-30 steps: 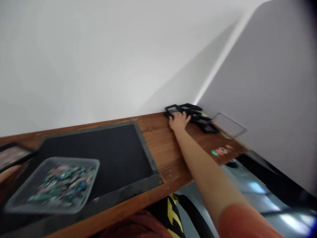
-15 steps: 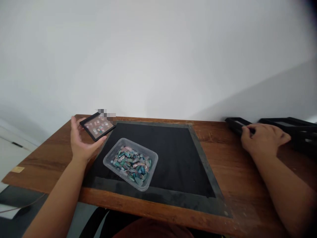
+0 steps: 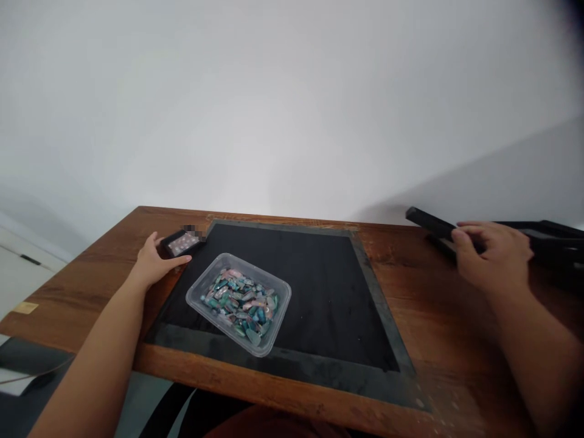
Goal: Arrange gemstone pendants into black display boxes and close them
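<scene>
Left of the tub [image 3: 268, 280], left hand [image 3: 149, 263] is open around case [image 3: 182, 243]; right of it, right hand [image 3: 495, 255] grips frame [image 3: 429, 222]: support edges evenly.

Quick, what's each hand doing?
Left hand: fingers around the small framed case.
Right hand: closed on a black frame, tilted up.

The clear plastic container [image 3: 238, 303] of coloured stones is on the black mat [image 3: 314, 292]. Left of it, the left hand [image 3: 152, 261] holds a small framed case [image 3: 182, 243]; far right, the right hand [image 3: 493, 252] grips what seems a black frame [image 3: 429, 222].
</scene>
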Available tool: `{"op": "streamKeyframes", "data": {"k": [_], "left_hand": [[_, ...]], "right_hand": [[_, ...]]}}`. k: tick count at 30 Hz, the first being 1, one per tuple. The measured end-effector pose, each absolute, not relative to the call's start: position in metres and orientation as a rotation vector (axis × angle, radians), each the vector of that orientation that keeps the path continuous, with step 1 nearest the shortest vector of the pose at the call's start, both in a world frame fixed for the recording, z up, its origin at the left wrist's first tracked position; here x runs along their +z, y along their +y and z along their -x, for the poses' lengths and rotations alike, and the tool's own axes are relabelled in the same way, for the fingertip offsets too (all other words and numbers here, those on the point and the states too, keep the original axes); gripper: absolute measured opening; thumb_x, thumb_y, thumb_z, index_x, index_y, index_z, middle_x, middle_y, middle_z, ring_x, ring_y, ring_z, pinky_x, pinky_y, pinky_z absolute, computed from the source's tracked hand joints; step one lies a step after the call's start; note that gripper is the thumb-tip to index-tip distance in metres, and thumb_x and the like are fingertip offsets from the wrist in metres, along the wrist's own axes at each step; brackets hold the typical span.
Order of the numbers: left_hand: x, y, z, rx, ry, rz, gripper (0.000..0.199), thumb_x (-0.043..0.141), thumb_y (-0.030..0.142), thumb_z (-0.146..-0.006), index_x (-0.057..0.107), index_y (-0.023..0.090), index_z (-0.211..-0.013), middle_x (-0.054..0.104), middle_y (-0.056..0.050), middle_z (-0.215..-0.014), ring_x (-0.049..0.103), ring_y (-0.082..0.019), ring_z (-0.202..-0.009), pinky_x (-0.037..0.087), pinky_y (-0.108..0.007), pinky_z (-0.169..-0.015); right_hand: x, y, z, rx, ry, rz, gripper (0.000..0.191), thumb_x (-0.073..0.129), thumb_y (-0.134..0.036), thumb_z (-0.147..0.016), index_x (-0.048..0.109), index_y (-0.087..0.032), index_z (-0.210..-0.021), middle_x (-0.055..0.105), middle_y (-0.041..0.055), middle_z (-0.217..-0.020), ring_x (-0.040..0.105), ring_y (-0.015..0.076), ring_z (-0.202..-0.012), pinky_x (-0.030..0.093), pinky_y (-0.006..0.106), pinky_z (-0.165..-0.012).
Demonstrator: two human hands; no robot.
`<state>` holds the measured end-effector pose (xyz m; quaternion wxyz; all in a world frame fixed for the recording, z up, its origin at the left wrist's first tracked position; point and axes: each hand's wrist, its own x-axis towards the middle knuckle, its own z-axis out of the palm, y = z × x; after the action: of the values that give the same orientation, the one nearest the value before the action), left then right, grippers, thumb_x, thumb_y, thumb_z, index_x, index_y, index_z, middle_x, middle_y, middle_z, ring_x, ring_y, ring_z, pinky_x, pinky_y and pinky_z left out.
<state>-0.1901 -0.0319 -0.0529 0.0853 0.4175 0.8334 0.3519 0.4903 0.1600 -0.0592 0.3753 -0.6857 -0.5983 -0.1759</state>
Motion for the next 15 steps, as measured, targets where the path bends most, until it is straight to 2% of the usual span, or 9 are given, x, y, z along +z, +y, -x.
{"op": "streamKeyframes", "data": {"k": [3, 5, 7, 8, 10, 12, 13, 15], "left_hand": [[-0.046, -0.031, 0.186, 1.031, 2.533, -1.228, 0.150, 0.094, 0.059, -0.047, 0.018, 0.003, -0.164, 0.045, -0.033, -0.161, 0.038, -0.047, -0.154, 0.033, -0.059, -0.128], [-0.038, -0.032, 0.181, 1.042, 2.577, -1.227, 0.158, 0.095, 0.061, -0.044, 0.014, -0.001, -0.164, 0.041, -0.035, -0.163, 0.031, -0.052, -0.155, 0.027, -0.063, -0.129], [-0.029, -0.036, 0.172, 1.087, 2.605, -1.234, 0.165, 0.093, 0.068, -0.045, 0.004, -0.003, -0.164, 0.032, -0.035, -0.167, 0.026, -0.056, -0.155, 0.024, -0.066, -0.129], [-0.024, -0.039, 0.165, 1.130, 2.622, -1.236, 0.166, 0.090, 0.074, -0.049, -0.002, -0.003, -0.164, 0.024, -0.035, -0.170, 0.023, -0.058, -0.156, 0.024, -0.068, -0.128], [-0.015, -0.044, 0.147, 1.244, 2.661, -1.279, 0.158, 0.077, 0.084, -0.065, -0.014, 0.002, -0.163, -0.001, -0.032, -0.175, 0.006, -0.056, -0.159, 0.017, -0.072, -0.128], [-0.004, -0.048, 0.125, 1.354, 2.648, -1.440, 0.126, 0.054, 0.081, -0.090, -0.017, 0.007, -0.163, -0.012, -0.026, -0.176, -0.005, -0.047, -0.162, 0.012, -0.070, -0.127], [0.002, -0.050, 0.113, 1.449, 2.579, -1.587, 0.114, 0.049, 0.074, -0.097, -0.016, 0.007, -0.163, -0.009, -0.027, -0.176, -0.001, -0.046, -0.162, 0.016, -0.070, -0.125], [0.015, -0.053, 0.091, 1.504, 2.427, -1.795, 0.107, 0.053, 0.070, -0.097, -0.008, 0.015, -0.165, 0.006, -0.022, -0.178, 0.028, -0.044, -0.158, 0.029, -0.067, -0.125]], "right_hand": [[-0.046, 0.151, -0.476, -0.201, -1.779, 1.347, 0.028, 0.049, -0.049, -0.093, 0.064, -0.029, -0.080, 0.079, 0.0171, -0.113, 0.067, 0.0288, -0.121, 0.041, 0.055, -0.105], [-0.039, 0.143, -0.461, -0.104, -1.868, 1.201, 0.021, 0.055, -0.046, -0.088, 0.064, -0.028, -0.081, 0.079, 0.0150, -0.107, 0.069, 0.0306, -0.113, 0.044, 0.055, -0.108], [-0.035, 0.133, -0.444, 0.036, -1.946, 1.122, 0.022, 0.057, -0.045, -0.090, 0.066, -0.026, -0.084, 0.078, 0.0140, -0.108, 0.068, 0.0301, -0.114, 0.046, 0.054, -0.109], [-0.034, 0.127, -0.434, 0.119, -1.981, 1.093, 0.024, 0.056, -0.045, -0.092, 0.067, -0.025, -0.085, 0.077, 0.0135, -0.110, 0.067, 0.0297, -0.115, 0.047, 0.054, -0.108], [-0.033, 0.114, -0.415, 0.325, -2.037, 1.000, 0.027, 0.055, -0.047, -0.096, 0.068, -0.025, -0.087, 0.074, 0.0128, -0.119, 0.067, 0.0287, -0.118, 0.048, 0.055, -0.110], [-0.034, 0.103, -0.398, 0.511, -2.132, 0.901, 0.027, 0.056, -0.049, -0.098, 0.069, -0.026, -0.092, 0.072, 0.0124, -0.127, 0.062, 0.0293, -0.131, 0.045, 0.057, -0.116], [-0.035, 0.097, -0.390, 0.595, -2.208, 0.860, 0.028, 0.056, -0.050, -0.099, 0.070, -0.026, -0.093, 0.071, 0.0122, -0.132, 0.057, 0.0298, -0.140, 0.040, 0.059, -0.121], [-0.036, 0.089, -0.379, 0.777, -2.377, 0.795, 0.029, 0.058, -0.051, -0.100, 0.072, -0.026, -0.095, 0.066, 0.0113, -0.144, 0.043, 0.0312, -0.154, 0.031, 0.064, -0.126]]}}
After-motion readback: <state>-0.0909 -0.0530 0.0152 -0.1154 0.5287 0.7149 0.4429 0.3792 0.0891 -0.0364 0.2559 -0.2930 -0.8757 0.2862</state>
